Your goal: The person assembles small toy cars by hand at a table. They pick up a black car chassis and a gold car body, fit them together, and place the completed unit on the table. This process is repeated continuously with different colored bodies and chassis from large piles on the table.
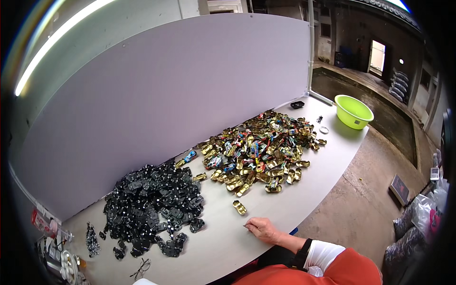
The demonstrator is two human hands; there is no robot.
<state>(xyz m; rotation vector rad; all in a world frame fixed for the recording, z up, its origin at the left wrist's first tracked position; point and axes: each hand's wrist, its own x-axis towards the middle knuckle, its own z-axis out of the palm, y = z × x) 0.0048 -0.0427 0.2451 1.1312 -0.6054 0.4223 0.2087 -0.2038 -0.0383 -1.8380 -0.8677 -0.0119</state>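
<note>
My right hand (263, 230) rests at the near edge of the pale table (232, 247), fingers curled and thumb and fingertips pressed together. Whatever they may hold is too small to make out. Just beyond the fingertips lies a single gold toy car body (240, 207). Farther back spreads a big heap of gold and multicoloured toy car bodies (256, 152). To the left of it is a tall pile of black toy car bases (152, 204). A small bunch of dark and silvery little parts (92, 240) sits left of that pile. My left hand is out of view.
A lime green basin (354, 112) stands at the table's far right corner. Near it are a ring (324, 129) and a black piece (297, 104). Eyeglasses (141, 269) lie at the front left. A tall pale panel (180, 90) backs the table. Filled bags (403, 247) sit on the floor.
</note>
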